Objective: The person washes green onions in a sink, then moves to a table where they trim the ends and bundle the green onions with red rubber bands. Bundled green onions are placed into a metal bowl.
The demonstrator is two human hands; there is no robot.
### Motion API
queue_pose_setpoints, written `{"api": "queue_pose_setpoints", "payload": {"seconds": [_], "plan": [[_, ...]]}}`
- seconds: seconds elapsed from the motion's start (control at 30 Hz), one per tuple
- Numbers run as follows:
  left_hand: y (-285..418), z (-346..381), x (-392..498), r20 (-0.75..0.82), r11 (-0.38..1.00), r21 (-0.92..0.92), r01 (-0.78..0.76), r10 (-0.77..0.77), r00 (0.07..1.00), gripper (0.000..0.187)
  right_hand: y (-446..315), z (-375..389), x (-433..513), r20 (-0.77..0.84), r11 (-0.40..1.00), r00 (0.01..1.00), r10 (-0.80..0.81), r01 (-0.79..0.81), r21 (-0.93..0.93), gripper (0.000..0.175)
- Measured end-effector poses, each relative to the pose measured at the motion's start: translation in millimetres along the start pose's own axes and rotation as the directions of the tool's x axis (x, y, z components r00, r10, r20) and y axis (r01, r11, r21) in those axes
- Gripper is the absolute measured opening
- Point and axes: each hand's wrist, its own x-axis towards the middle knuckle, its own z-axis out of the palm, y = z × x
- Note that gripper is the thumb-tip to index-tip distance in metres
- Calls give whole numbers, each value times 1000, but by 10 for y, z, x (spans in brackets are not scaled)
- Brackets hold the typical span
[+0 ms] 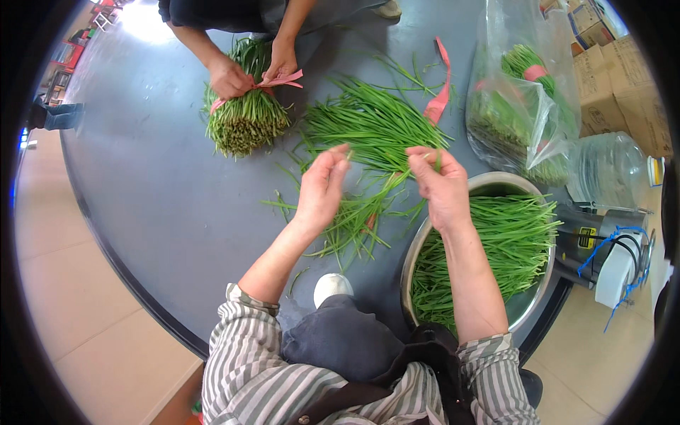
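Loose garlic chives (372, 122) lie in a pile on the grey floor mat just beyond my hands. My left hand (321, 186) is raised over the mat, thumb and forefinger pinched on a small pale green bit of chive (350, 155). Level with it, my right hand (442, 183) pinches a thin green chive blade (438, 160) that shows between the fingers. Below and between my hands, scattered chive scraps (353, 226) are strewn on the mat. Under my right forearm stands a wide steel basin (413, 260) holding many loose chives (504, 239).
Opposite me, a person's hands (229, 77) hold a pink tie (276, 81) around a thick chive bundle (247, 119). A pink strip (440, 101) lies beyond the pile. At right are a clear plastic bag (486, 122) of bundles, a water jug (605, 167), a machine (579, 234) and cardboard boxes (619, 90).
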Motion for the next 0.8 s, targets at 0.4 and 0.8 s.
{"api": "queue_pose_setpoints", "payload": {"seconds": [0.4,0.8], "plan": [[366,152,12,158,995,-80,-55,67,985,8,-163,192,-128,168,984,976,-139,117,137,6],[-1056,323,-167,246,770,612,-179,29,969,13,-1464,-725,-113,90,755,811,-579,491,435,20]]}}
